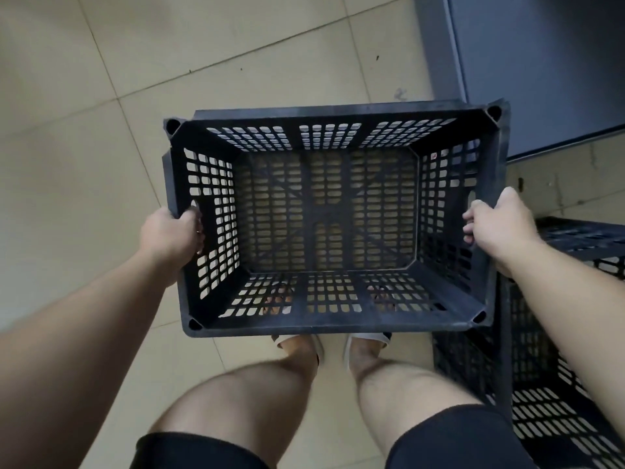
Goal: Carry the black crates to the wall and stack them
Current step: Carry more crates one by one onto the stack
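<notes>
An empty black perforated crate (329, 324) hangs level in front of me, above the floor, its open top facing the camera. My left hand (169, 233) grips the handle slot in its left side wall. On the opposite wall my right hand (497, 225) holds the matching slot, fingers hooked inside. More black crate (554, 384) of the same kind stands on the floor at the lower right, partly hidden by my right forearm and the carried crate.
Beige floor tiles (84, 147) spread to the left and ahead. A dark grey panel or door (541, 62) fills the top right corner. My bare legs and sandalled feet (297, 346) show below the crate.
</notes>
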Demonstrator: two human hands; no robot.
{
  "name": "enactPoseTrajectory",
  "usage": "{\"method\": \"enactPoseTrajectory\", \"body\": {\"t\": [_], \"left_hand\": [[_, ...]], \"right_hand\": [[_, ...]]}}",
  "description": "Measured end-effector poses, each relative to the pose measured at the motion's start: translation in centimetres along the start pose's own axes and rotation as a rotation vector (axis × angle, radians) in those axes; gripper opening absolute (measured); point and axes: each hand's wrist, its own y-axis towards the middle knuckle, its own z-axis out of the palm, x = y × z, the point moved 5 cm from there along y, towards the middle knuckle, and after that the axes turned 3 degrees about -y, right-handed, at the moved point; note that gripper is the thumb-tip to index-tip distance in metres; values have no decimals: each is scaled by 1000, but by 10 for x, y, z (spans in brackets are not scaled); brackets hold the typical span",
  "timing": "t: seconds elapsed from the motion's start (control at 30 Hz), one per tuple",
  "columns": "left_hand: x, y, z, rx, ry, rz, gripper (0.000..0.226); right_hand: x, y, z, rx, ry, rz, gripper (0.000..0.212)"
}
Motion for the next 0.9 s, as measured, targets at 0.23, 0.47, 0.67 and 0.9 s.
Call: {"method": "enactPoseTrajectory", "body": {"t": [0.23, 0.47, 0.67, 0.9], "left_hand": [[-22, -44, -53, -72, 33, 43, 29], [-61, -147, -160, -93, 30, 16, 34], [-88, -238, -261, -71, -83, 9, 34], [-116, -342, -350, -91, -118, 51, 34]], "right_hand": [[15, -42, -32, 53, 140, -1, 15], [52, -149, -122, 90, 159, -16, 17], [87, -262, -221, 102, 230, -12, 9], [124, -389, -320, 80, 256, -92, 20]]}}
